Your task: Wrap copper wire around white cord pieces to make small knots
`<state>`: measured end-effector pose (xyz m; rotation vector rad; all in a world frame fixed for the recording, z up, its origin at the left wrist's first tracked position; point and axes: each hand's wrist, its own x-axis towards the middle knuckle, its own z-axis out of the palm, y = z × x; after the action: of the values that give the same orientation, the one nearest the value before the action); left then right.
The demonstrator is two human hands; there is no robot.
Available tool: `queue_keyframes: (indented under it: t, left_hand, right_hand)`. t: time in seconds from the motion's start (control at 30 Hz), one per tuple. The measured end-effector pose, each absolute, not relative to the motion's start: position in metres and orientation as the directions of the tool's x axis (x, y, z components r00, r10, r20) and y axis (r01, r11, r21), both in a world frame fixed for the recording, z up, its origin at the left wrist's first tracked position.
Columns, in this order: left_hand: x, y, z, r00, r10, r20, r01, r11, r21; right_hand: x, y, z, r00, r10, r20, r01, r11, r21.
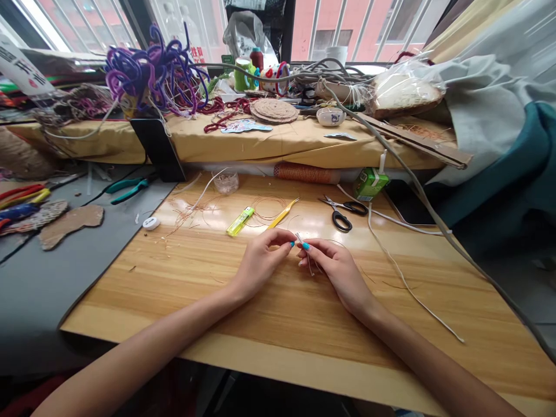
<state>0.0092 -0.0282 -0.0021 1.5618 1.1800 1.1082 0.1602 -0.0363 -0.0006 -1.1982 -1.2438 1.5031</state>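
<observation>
Over the middle of the wooden table, my left hand and my right hand meet at the fingertips. Both pinch a short piece of pale cord, whose ends stick out above and below my right fingers. Thin brown thread seems to trail near my right hand; whether it joins the cord I cannot tell. Just beyond my hands lie yellow tweezers and a yellow-green lighter. Black-handled scissors rest farther right with blades pointing left.
A long white cord runs down the table's right side. Behind it stand a green drink carton and a phone. An orange-brown thread spool lies beneath the cluttered shelf. Teal pliers lie on the grey mat at left.
</observation>
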Motion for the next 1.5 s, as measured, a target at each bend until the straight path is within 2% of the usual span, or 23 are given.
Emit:
queue_keyframes:
  t: [0.17, 0.37, 0.47, 0.8, 1.0, 1.07, 1.17, 1.3, 1.5]
  left_hand:
    - [0.0094, -0.0297, -0.0035, 0.183, 0.958, 0.22, 0.297, -0.267, 0.917]
    - [0.0086, -0.0316, -0.0013, 0.236, 0.907, 0.349, 0.425, -0.42, 0.802]
    - [0.0088, -0.0313, -0.0003, 0.259, 0.897, 0.358, 0.451, -0.441, 0.776]
    - [0.0082, -0.029, -0.0042, 0.283, 0.898, 0.337, 0.391, -0.429, 0.814]
    - [0.0074, -0.0289, -0.0041, 0.283, 0.923, 0.261, 0.332, -0.35, 0.876]
    - [0.0076, -0.0293, -0.0033, 0.276, 0.935, 0.223, 0.312, -0.306, 0.9]
    - [0.0079, -0.0293, -0.0024, 0.27, 0.946, 0.177, 0.269, -0.25, 0.93]
    - [0.0078, -0.0275, -0.0014, 0.256, 0.96, 0.115, 0.205, -0.17, 0.964]
    - [0.0083, -0.026, 0.0016, 0.25, 0.966, 0.061, 0.139, -0.098, 0.985]
  right_hand:
    - [0.1597, -0.0364, -0.0011, -0.2, 0.968, -0.149, -0.016, -0.155, -0.988]
    - [0.1598, -0.036, -0.0002, -0.219, 0.966, -0.138, 0.0, -0.141, -0.99]
    - [0.1605, -0.036, 0.0001, -0.229, 0.965, -0.131, 0.024, -0.129, -0.991]
    - [0.1607, -0.0368, -0.0007, -0.236, 0.967, -0.093, 0.125, -0.065, -0.99]
    - [0.1606, -0.0393, -0.0018, -0.158, 0.987, 0.031, 0.191, 0.061, -0.98]
    - [0.1611, -0.0403, -0.0008, -0.149, 0.983, 0.105, 0.28, 0.143, -0.949]
    - [0.1624, -0.0414, 0.0004, -0.195, 0.949, 0.246, 0.441, 0.309, -0.843]
    - [0.1634, -0.042, -0.0014, -0.3, 0.864, 0.404, 0.527, 0.503, -0.685]
    - [0.1629, -0.0432, -0.0039, -0.3, 0.849, 0.435, 0.606, 0.521, -0.601]
